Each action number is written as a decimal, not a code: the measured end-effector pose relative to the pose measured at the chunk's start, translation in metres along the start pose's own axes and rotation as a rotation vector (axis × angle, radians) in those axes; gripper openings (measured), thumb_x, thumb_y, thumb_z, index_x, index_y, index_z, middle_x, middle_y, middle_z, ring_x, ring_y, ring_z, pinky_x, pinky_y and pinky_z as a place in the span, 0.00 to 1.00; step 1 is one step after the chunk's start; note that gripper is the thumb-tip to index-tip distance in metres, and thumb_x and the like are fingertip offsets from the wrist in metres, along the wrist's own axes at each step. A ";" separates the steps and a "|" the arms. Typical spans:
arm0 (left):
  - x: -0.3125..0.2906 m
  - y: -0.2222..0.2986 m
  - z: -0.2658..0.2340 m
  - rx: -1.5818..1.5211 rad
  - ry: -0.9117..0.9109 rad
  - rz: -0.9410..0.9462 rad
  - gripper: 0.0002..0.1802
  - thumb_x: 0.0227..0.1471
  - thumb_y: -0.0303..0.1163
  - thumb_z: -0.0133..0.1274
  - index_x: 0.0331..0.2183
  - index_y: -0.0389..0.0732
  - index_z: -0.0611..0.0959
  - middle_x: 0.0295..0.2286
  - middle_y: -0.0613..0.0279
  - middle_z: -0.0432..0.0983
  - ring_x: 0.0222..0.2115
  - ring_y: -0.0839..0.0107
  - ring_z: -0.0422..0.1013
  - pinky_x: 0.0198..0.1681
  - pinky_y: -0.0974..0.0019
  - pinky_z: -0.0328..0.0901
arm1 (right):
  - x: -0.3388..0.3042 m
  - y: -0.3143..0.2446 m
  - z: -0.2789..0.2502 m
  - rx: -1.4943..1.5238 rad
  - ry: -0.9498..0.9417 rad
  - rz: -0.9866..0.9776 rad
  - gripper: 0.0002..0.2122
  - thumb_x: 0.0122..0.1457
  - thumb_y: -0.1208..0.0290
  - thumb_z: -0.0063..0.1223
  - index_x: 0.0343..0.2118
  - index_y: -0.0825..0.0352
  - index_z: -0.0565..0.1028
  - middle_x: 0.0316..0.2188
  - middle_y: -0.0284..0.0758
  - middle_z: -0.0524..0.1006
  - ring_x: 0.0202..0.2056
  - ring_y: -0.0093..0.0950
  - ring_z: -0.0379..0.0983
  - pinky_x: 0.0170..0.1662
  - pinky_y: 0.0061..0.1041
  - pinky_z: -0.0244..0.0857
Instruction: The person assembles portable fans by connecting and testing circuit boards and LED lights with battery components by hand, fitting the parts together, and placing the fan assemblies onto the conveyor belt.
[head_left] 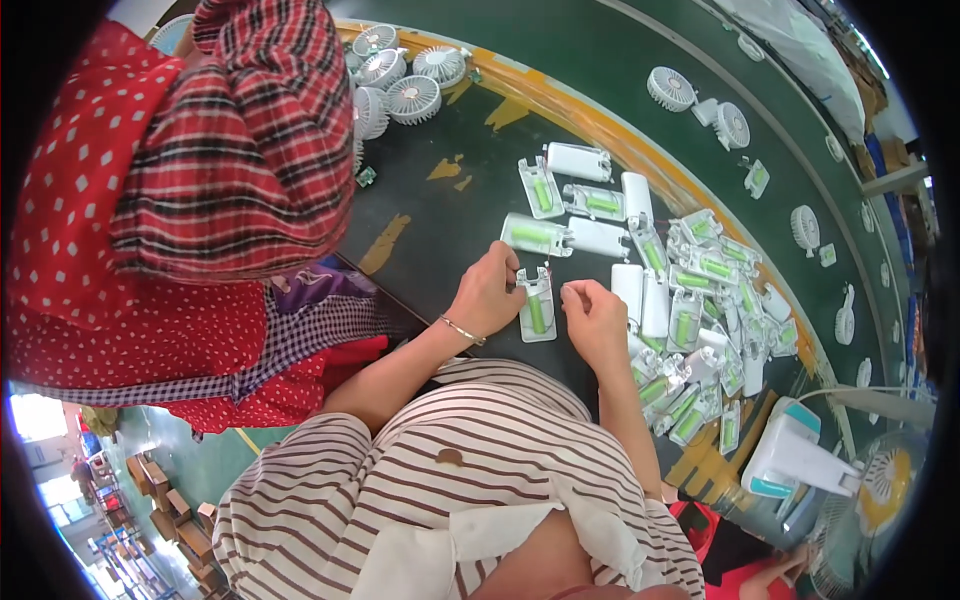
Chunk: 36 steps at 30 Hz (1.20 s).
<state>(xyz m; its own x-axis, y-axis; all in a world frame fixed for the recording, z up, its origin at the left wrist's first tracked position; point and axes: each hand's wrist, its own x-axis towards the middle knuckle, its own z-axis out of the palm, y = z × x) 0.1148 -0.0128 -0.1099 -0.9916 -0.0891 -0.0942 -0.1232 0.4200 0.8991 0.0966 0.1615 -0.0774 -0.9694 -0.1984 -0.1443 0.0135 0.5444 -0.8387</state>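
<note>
In front of me on the dark table lies a white plastic battery housing (537, 304), its open side up with a green cylindrical battery inside. My left hand (487, 292) has its fingers curled against the housing's left edge, gripping it. Just off the right edge, my right hand (597, 322) is closed with thumb and fingertips pinched together. Whatever it pinches is too small to make out. Thin wires show at the housing's upper end. Beyond my hands lie another housing with a battery (535, 235) and a white closed shell (598, 238).
A heap of similar housings (700, 285) spreads to the right. Small white fans (413, 98) are grouped at the far left. Past the yellow edge, a green conveyor (740, 190) carries fan parts. A person in red plaid headwear (245, 150) is close on my left.
</note>
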 end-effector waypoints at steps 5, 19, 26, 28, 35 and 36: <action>-0.009 0.016 0.000 -0.287 -0.183 -0.228 0.23 0.39 0.21 0.55 0.41 0.34 0.68 0.20 0.56 0.70 0.20 0.66 0.73 0.22 0.66 0.69 | 0.000 0.006 0.015 -0.133 0.017 0.041 0.08 0.52 0.69 0.55 0.29 0.70 0.76 0.22 0.38 0.78 0.22 0.26 0.75 0.27 0.23 0.67; 0.010 0.034 -0.018 -0.112 -0.425 0.176 0.21 0.44 0.19 0.49 0.44 0.38 0.76 0.23 0.58 0.73 0.19 0.75 0.71 0.23 0.72 0.67 | 0.008 0.022 -0.003 0.505 -0.267 0.189 0.04 0.53 0.81 0.53 0.32 0.73 0.73 0.29 0.33 0.76 0.31 0.17 0.71 0.35 0.15 0.64; 0.006 0.046 -0.032 -0.049 -0.376 0.187 0.05 0.44 0.24 0.52 0.28 0.34 0.78 0.20 0.53 0.74 0.21 0.60 0.72 0.27 0.65 0.66 | -0.004 0.006 -0.006 0.490 -0.283 0.233 0.06 0.53 0.81 0.51 0.34 0.71 0.70 0.28 0.35 0.76 0.30 0.19 0.72 0.35 0.16 0.64; 0.004 0.052 -0.040 -0.099 -0.424 0.156 0.05 0.47 0.25 0.51 0.29 0.34 0.78 0.20 0.57 0.74 0.20 0.68 0.71 0.25 0.70 0.66 | -0.011 0.003 -0.005 0.720 -0.272 0.264 0.05 0.52 0.82 0.52 0.32 0.70 0.70 0.26 0.32 0.76 0.25 0.15 0.69 0.28 0.14 0.61; 0.005 0.059 -0.042 -0.357 -0.561 -0.121 0.07 0.54 0.28 0.48 0.31 0.35 0.77 0.24 0.66 0.74 0.23 0.81 0.69 0.25 0.77 0.65 | -0.024 -0.005 -0.020 0.946 -0.423 0.236 0.07 0.56 0.77 0.51 0.34 0.75 0.72 0.27 0.38 0.77 0.29 0.25 0.75 0.35 0.20 0.68; 0.005 0.057 -0.040 -0.431 -0.548 -0.127 0.06 0.54 0.27 0.48 0.33 0.35 0.77 0.27 0.65 0.74 0.25 0.81 0.69 0.26 0.77 0.66 | -0.026 -0.004 -0.021 0.937 -0.422 0.244 0.06 0.56 0.77 0.51 0.34 0.75 0.72 0.27 0.39 0.77 0.29 0.24 0.75 0.34 0.20 0.68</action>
<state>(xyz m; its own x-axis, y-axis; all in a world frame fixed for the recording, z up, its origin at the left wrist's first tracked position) 0.1043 -0.0254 -0.0422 -0.8623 0.4008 -0.3094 -0.3245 0.0315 0.9454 0.1162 0.1813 -0.0589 -0.7537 -0.5334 -0.3839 0.5550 -0.2040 -0.8064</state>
